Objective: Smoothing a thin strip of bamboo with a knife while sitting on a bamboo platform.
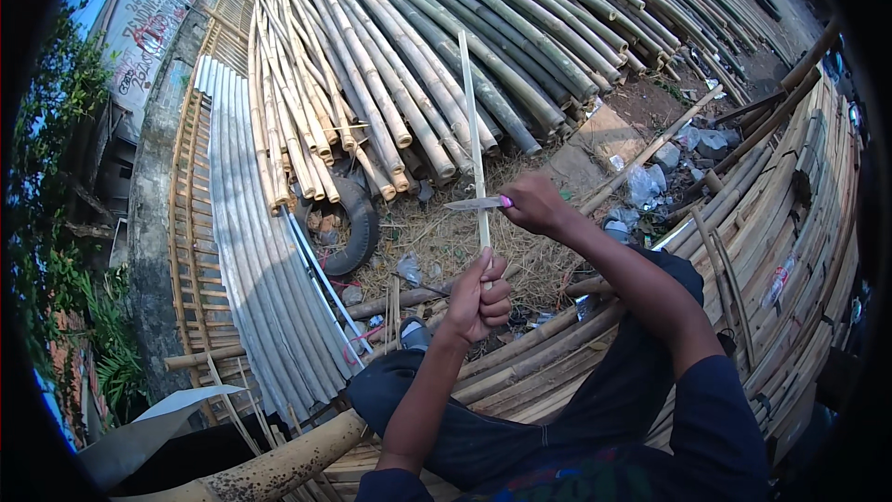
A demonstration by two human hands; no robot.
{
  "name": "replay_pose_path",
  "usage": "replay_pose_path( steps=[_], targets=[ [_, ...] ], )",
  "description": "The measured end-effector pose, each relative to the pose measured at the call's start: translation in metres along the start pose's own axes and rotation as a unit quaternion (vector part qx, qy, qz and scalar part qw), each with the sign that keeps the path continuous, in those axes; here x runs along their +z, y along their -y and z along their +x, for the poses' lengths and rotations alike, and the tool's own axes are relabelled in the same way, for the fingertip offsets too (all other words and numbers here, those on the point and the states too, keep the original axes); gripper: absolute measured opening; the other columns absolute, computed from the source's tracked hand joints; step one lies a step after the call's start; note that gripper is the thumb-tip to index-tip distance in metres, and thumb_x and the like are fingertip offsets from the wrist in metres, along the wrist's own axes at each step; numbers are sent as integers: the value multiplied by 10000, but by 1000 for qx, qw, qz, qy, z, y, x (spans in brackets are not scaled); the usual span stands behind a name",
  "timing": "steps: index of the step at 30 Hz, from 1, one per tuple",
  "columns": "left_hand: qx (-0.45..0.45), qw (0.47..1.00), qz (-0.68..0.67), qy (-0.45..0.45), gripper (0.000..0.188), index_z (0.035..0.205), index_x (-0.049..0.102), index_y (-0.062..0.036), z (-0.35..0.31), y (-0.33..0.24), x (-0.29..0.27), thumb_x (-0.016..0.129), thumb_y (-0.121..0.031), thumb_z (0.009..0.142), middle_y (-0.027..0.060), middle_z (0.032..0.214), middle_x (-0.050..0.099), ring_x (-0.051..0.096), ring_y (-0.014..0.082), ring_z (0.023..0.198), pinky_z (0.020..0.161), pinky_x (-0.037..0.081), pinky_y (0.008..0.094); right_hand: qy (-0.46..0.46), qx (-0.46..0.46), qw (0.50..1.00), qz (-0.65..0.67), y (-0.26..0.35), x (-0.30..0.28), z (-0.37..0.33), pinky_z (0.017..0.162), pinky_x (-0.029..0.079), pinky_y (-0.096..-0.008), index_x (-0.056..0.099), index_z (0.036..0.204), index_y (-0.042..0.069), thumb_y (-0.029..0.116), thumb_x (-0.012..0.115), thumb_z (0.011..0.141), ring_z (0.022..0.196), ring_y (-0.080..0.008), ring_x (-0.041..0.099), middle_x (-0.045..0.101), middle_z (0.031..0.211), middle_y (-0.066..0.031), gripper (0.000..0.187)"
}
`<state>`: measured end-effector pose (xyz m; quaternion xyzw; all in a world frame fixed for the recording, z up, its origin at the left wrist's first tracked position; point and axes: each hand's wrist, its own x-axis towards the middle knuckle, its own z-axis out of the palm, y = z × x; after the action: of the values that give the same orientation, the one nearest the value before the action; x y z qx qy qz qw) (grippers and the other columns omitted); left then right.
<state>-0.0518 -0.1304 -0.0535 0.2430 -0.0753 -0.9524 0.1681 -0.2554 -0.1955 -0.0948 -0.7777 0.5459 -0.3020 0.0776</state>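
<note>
My left hand [480,300] is closed round the lower end of a thin, pale bamboo strip [471,112], which points up and away from me. In my right hand [536,204] is a knife [472,204] with a pink handle, most of it hidden by my fingers. The blade points left and lies across the strip, a little above my left fist. Whether its edge bites into the strip I cannot tell.
Long bamboo poles [409,46] lie stacked ahead. An old tyre [358,228] rests by corrugated sheets [246,251] and a bamboo ladder [189,251] on the left. Split bamboo [780,223] is piled at right, near plastic litter [648,184]. A thick pole [279,463] crosses at lower left.
</note>
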Motion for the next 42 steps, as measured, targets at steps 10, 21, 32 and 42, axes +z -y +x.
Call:
replay_pose_path(
  steps=[10,21,32,42],
  targets=[
    [-38,999,22,-7,392,732,331,-190,-5,2,-1,309,-461,1015,-85,495,196,119,32,368,338,89,209,28,-28,998,-37,3,-18,7,543,471,-461,576,570,88,235,602,689,579,-347,599,570,569,-145,191],
    [-50,991,114,-50,383,742,321,-176,-6,20,22,358,-450,1007,-88,494,201,127,31,372,336,95,212,-85,91,987,-102,-65,-22,3,555,467,-455,555,570,83,221,587,715,571,-353,592,559,562,-148,203],
    [-35,987,129,-90,372,744,322,-173,-75,77,29,360,-430,1010,-77,502,221,149,36,375,344,108,214,-82,71,989,-101,-59,-20,-2,568,471,-475,595,595,96,192,582,687,612,-345,609,589,602,-141,134],
    [-7,985,73,-156,360,754,328,-169,-138,173,61,342,-415,1016,-70,509,228,154,40,385,357,123,219,-92,88,985,-120,-50,-22,-6,558,493,-458,657,608,84,230,586,730,593,-348,631,606,602,-178,203]
  ],
)
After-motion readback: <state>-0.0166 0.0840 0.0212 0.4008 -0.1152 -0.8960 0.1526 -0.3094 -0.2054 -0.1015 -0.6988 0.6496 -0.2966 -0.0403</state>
